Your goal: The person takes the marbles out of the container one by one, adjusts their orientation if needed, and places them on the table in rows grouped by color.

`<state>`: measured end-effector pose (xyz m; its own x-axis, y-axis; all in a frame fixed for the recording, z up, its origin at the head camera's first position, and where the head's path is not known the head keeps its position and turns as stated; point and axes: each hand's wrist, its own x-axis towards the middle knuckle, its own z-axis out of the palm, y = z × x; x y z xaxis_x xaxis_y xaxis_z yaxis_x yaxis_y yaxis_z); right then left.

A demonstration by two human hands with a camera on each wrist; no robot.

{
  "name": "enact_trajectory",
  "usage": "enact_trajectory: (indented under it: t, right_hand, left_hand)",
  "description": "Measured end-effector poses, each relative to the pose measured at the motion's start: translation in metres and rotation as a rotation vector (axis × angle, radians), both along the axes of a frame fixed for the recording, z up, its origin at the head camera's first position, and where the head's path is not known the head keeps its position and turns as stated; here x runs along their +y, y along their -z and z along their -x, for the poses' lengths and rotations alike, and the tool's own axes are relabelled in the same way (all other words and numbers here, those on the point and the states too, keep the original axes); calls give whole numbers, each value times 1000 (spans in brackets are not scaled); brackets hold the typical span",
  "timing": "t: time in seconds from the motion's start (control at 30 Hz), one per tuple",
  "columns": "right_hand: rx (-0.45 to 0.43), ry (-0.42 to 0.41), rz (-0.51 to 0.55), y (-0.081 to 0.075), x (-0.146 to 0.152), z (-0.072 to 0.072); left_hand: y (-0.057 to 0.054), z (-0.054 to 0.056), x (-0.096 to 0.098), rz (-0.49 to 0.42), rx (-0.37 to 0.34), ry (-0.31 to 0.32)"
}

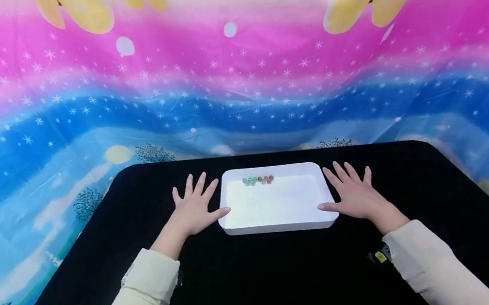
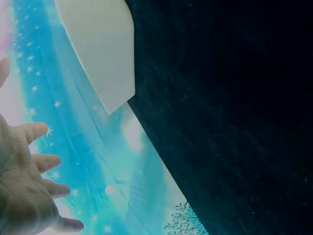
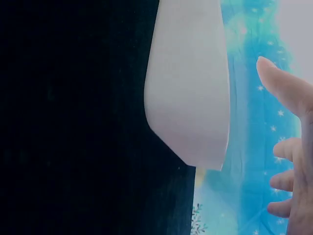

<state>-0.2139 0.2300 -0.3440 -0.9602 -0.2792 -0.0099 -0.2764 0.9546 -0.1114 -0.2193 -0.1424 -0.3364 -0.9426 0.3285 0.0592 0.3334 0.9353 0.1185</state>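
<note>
A white rectangular tray with raised walls rests on the black table. Inside, along its far wall, lie several small glass marbles, green ones on the left and reddish ones beside them. My left hand is spread beside the tray's left side, its thumb overlapping the rim in the head view. On the other side my right hand is spread likewise, thumb over the right rim. Both hands have straight, parted fingers and hold nothing. Each wrist view shows the tray's outer wall near the hand.
The black tabletop stretches out around the tray. Behind it hangs a pink and blue cloth printed with snowflakes. A small dark device with a yellow label sits at the right sleeve cuff.
</note>
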Motion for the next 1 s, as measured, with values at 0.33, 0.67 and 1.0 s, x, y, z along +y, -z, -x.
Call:
enact_trajectory:
  t: [0.33, 0.67, 1.0]
  right_hand:
    - [-17, -21, 13, 3, -14, 10]
    - [-45, -24, 33, 7, -24, 20]
    - [-73, -37, 28, 6, -33, 28]
  left_hand:
    - [7, 0, 5, -21, -26, 58]
    - [13, 0, 9, -5, -47, 94]
    - [18, 2, 13, 6, -72, 104]
